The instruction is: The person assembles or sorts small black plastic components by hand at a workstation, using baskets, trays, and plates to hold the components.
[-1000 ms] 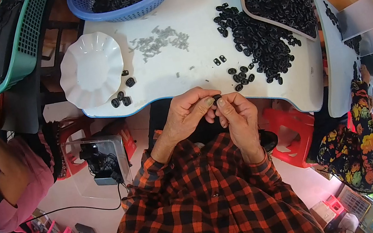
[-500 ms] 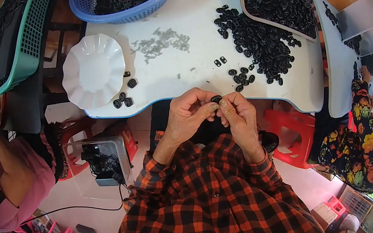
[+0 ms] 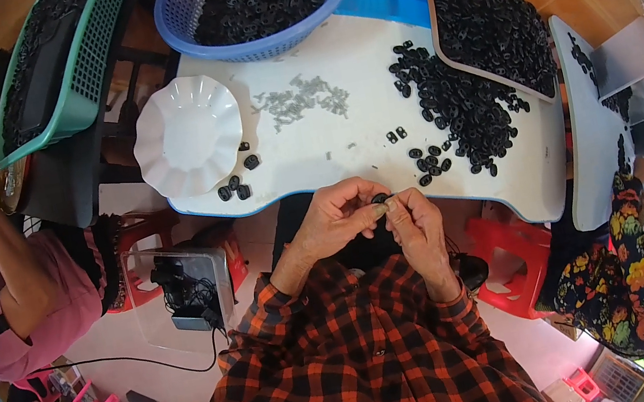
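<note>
My left hand (image 3: 334, 223) pinches a small black oval plastic part (image 3: 378, 198) between thumb and forefinger, just off the table's near edge. Against it, the thumb and fingertips of my right hand (image 3: 416, 223) are pressed together; what they hold, if anything, is hidden. On the white table (image 3: 306, 156) beyond lie several loose black oval parts (image 3: 429, 162) and two small black pieces (image 3: 397, 135). A big heap of the same ovals (image 3: 456, 108) spreads to the right. Small greyish pieces (image 3: 304, 101) are scattered in the middle.
A white scalloped dish (image 3: 190, 138) stands at the left, with a few black parts (image 3: 234, 189) beside it. At the back are a blue basket (image 3: 176, 33) and a tray of black pieces (image 3: 489, 25). Co-workers sit at both sides. A clear bin (image 3: 222, 296) with cables is on the floor.
The whole view has shifted, so the table and its things sit lower in the picture. My hands stay together at the part, which shows less between my fingers now.
</note>
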Demonstrator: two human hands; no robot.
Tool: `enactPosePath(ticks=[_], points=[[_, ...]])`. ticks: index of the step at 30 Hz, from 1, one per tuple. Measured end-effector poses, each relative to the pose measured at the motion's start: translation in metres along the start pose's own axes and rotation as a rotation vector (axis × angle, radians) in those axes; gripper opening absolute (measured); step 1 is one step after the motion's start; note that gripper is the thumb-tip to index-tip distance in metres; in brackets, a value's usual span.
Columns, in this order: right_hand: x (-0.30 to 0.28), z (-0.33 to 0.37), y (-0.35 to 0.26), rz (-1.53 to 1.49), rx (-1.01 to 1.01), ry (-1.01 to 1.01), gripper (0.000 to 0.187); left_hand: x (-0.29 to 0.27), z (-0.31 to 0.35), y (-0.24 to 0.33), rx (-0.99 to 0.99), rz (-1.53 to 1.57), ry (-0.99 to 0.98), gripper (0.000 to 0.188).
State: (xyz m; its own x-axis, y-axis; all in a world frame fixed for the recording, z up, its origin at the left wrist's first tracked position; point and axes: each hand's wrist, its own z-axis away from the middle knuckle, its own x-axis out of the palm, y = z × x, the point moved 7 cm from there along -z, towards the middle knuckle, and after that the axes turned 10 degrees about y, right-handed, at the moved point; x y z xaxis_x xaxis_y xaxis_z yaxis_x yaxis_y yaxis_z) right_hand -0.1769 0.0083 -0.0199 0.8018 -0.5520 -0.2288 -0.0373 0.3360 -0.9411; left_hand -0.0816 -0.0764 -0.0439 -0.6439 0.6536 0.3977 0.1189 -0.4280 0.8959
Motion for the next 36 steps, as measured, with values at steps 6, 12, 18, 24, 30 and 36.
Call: enactPosePath(ticks=[6, 12, 18, 24, 30, 36], points=[[0.003, 0.002, -0.001, -0.075, 0.023, 0.033, 0.018, -0.03, -0.007, 0.011, 0.008, 0.047, 0.253, 0.022], [0.02, 0.01, -0.006, -0.072, -0.024, -0.08, 0.014, -0.064, -0.037, 0.088, 0.299, -0.149, 0.519, 0.023], [0.03, 0.017, -0.007, -0.062, -0.076, -0.16, 0.013, -0.097, -0.073, 0.158, 0.527, -0.332, 0.695, 0.028], [0.03, 0.014, 0.0, -0.091, -0.09, -0.149, 0.012, -0.1, -0.068, 0.143, 0.533, -0.401, 0.769, 0.021], [0.035, 0.011, 0.004, 0.001, -0.122, -0.167, 0.015, -0.095, -0.042, 0.09, 0.691, -0.955, 0.765, 0.011], [0.041, 0.01, 0.003, 0.097, -0.144, -0.164, 0.009, -0.059, -0.048, 0.065, 0.662, -1.286, 0.618, 0.034]])
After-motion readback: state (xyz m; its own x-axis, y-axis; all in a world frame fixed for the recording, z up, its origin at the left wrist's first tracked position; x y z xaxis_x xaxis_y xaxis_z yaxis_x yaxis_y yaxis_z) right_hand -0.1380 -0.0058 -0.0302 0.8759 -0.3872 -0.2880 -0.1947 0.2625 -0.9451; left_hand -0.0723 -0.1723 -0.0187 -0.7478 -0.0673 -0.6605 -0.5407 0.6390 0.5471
